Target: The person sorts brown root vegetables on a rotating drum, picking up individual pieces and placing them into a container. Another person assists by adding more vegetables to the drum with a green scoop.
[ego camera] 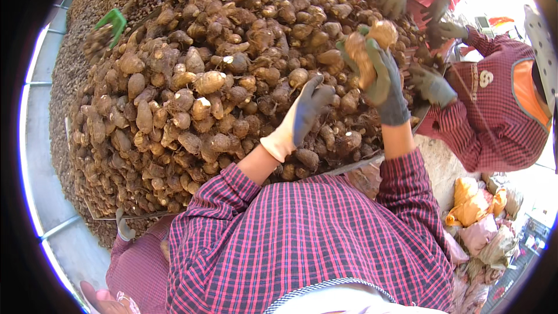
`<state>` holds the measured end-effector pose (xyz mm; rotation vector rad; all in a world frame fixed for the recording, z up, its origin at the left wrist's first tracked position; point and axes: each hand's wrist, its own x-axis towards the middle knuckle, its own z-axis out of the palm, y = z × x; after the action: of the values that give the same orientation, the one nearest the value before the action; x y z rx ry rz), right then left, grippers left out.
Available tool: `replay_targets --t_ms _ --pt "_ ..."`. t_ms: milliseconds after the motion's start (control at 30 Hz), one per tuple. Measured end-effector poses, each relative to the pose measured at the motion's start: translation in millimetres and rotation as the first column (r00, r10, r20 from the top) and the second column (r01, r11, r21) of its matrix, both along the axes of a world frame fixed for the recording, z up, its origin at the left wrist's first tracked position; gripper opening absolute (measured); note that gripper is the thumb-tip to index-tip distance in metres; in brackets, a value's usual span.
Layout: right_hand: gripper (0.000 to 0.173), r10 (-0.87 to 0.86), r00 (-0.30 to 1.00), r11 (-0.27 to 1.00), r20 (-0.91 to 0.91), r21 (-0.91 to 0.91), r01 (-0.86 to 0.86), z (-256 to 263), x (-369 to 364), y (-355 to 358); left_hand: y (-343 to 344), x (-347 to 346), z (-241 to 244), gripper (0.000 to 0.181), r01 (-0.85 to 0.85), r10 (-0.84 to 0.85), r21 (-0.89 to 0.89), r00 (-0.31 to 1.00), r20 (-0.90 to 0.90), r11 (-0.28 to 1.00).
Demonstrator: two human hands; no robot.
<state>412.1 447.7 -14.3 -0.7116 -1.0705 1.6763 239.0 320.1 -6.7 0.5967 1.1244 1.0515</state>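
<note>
A large heap of brown, hairy taro corms [209,83] lies in front of me. My right hand [383,78], in a dark grey-green glove, is raised over the heap's right side. It grips a long taro corm [359,54], and a rounder, paler corm [383,33] shows at its fingertips; motion blurs both. My left hand [307,111] wears a glove with a pale cuff and dark fingers. It is low over the middle of the heap, fingers pointing right, and whether they hold a corm is hidden.
A metal table edge [357,163] borders the heap near my body. Co-workers' gloved hands [431,85] work at the right and top right. A green scoop [114,26] is at upper left, over a further pile [65,139]. Stuffed sacks [473,209] lie at lower right.
</note>
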Motion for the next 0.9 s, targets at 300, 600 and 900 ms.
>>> replay_targets --t_ms 300,600,900 --pt "0.065 0.081 0.99 0.986 -0.113 -0.136 -0.096 8 16 -122 -53 38 26 0.049 0.092 -0.09 0.006 0.957 0.277 0.996" --pt "0.022 -0.236 0.955 0.971 0.179 0.081 0.224 23 -18 -137 -83 43 -16 0.035 0.133 -0.091 0.288 0.984 -0.155 0.948" --pt "0.031 -0.292 0.489 0.91 0.822 0.395 -0.121 3 -37 -52 -88 -29 -85 0.042 -0.173 0.198 0.145 0.962 -0.188 0.974"
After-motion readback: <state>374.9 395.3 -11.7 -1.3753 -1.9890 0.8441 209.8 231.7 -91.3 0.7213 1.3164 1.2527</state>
